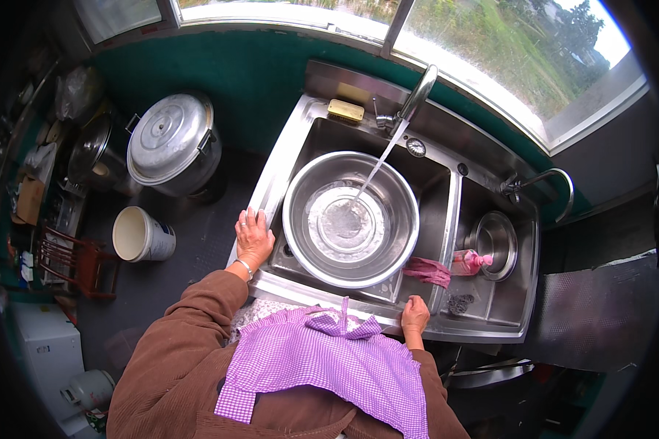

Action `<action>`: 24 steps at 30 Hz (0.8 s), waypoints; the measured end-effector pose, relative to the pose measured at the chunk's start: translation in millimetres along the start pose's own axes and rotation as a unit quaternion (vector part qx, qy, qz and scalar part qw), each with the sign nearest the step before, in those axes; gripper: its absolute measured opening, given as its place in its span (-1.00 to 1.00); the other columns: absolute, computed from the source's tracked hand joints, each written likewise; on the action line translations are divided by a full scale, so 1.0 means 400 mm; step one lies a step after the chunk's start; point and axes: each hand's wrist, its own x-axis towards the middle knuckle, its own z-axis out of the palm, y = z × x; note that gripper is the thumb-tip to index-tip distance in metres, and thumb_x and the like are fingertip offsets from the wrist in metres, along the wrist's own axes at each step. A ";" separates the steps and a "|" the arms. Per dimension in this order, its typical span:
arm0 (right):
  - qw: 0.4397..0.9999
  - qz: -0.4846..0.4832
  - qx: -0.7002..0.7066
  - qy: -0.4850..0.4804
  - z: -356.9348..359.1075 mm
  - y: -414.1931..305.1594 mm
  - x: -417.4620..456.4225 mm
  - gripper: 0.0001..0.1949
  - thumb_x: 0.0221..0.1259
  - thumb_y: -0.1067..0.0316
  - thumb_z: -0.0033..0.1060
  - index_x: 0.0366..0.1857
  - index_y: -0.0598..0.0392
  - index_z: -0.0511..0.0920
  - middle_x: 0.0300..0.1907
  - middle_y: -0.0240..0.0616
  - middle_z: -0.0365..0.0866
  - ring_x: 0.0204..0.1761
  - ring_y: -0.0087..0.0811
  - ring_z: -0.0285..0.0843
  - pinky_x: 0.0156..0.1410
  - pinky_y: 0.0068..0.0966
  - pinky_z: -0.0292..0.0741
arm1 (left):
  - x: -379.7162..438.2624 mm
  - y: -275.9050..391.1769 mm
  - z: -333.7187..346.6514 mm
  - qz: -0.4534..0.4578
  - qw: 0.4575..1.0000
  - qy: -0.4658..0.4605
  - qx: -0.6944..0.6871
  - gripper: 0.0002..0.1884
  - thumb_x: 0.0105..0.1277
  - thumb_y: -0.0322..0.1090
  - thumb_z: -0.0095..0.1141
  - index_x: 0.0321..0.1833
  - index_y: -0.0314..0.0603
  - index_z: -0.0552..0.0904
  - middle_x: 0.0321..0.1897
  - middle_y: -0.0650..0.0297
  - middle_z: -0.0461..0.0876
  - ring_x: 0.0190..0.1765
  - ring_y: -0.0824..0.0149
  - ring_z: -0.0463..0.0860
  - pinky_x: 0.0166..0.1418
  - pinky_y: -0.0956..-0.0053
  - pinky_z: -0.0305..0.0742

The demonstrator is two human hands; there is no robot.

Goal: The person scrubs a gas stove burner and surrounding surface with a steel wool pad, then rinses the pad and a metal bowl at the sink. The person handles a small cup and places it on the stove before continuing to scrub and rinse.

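My left hand (253, 239) lies flat on the left rim of a stainless steel double sink (266, 197), fingers slightly apart and holding nothing. On the sink's front rim rests my right hand (415, 315), with its fingers curled; whether they grip the edge is hidden. Between them, in the larger left compartment, sits a wide metal basin (292, 236). A stream of water (385, 153) runs into it from the left faucet (420, 90). A pink cloth (427, 271) lies beside the basin, near the sink divider (454, 211).
The right compartment holds a small metal bowl (497, 244), a pink pump bottle (468, 262) and a dark scouring pad (460, 303). A brush (346, 110) lies on the back ledge. Leftward stand a large lidded pot (170, 140), a white bucket (143, 235) and a wooden chair (85, 263).
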 end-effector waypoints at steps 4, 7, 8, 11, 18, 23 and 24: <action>1.000 0.002 0.003 -0.001 0.002 0.003 0.000 -0.92 0.10 0.40 0.06 -0.35 0.05 0.56 -0.34 -0.17 0.61 -0.26 -0.10 0.58 -0.15 -0.22 0.50 | 0.000 0.002 -0.002 -0.002 1.000 0.000 -0.001 -0.37 0.01 -0.22 0.23 0.19 -0.21 0.39 0.24 -0.04 0.28 0.30 -0.07 0.24 0.33 0.07 0.19; 1.000 0.000 0.003 0.002 0.004 0.005 0.000 -0.91 0.10 0.40 0.06 -0.35 0.05 0.56 -0.34 -0.17 0.61 -0.26 -0.10 0.58 -0.15 -0.22 0.50 | 0.001 0.001 0.000 -0.001 1.000 0.000 -0.002 -0.38 0.01 -0.22 0.23 0.19 -0.21 0.39 0.24 -0.04 0.28 0.30 -0.07 0.24 0.33 0.07 0.20; 1.000 0.001 0.003 0.001 0.005 0.005 0.000 -0.91 0.10 0.40 0.06 -0.34 0.05 0.56 -0.34 -0.17 0.61 -0.26 -0.10 0.58 -0.15 -0.22 0.50 | 0.001 0.000 0.001 0.000 1.000 0.000 -0.002 -0.38 0.01 -0.22 0.23 0.19 -0.22 0.40 0.24 -0.04 0.28 0.30 -0.07 0.24 0.33 0.07 0.20; 1.000 0.003 0.003 -0.003 0.003 0.002 0.001 -0.91 0.10 0.40 0.06 -0.34 0.05 0.56 -0.34 -0.16 0.61 -0.26 -0.10 0.58 -0.14 -0.22 0.50 | -0.001 -0.006 0.006 0.010 1.000 0.001 0.002 -0.35 0.03 -0.18 0.21 0.22 -0.25 0.37 0.23 -0.11 0.28 0.28 -0.12 0.25 0.29 0.04 0.22; 1.000 0.000 -0.003 -0.006 0.004 0.007 -0.001 -0.91 0.11 0.41 0.05 -0.34 0.04 0.55 -0.33 -0.17 0.61 -0.25 -0.10 0.58 -0.14 -0.22 0.50 | 0.000 0.000 -0.003 0.008 1.000 0.007 0.000 -0.37 0.01 -0.22 0.22 0.19 -0.24 0.40 0.23 -0.06 0.28 0.28 -0.08 0.26 0.31 0.07 0.22; 1.000 -0.003 -0.006 -0.003 0.000 0.001 0.000 -0.92 0.12 0.41 0.05 -0.34 0.04 0.55 -0.33 -0.17 0.61 -0.25 -0.10 0.58 -0.14 -0.22 0.50 | -0.001 -0.002 -0.001 0.009 1.000 0.010 0.004 -0.37 0.01 -0.21 0.22 0.19 -0.24 0.40 0.23 -0.06 0.28 0.28 -0.08 0.26 0.30 0.07 0.23; 1.000 -0.004 -0.005 -0.002 0.000 0.001 0.000 -0.92 0.12 0.41 0.05 -0.34 0.04 0.55 -0.33 -0.17 0.61 -0.25 -0.10 0.58 -0.14 -0.22 0.50 | -0.001 -0.001 -0.001 0.008 1.000 0.010 0.004 -0.38 0.02 -0.21 0.22 0.19 -0.24 0.40 0.24 -0.06 0.28 0.28 -0.08 0.26 0.31 0.07 0.23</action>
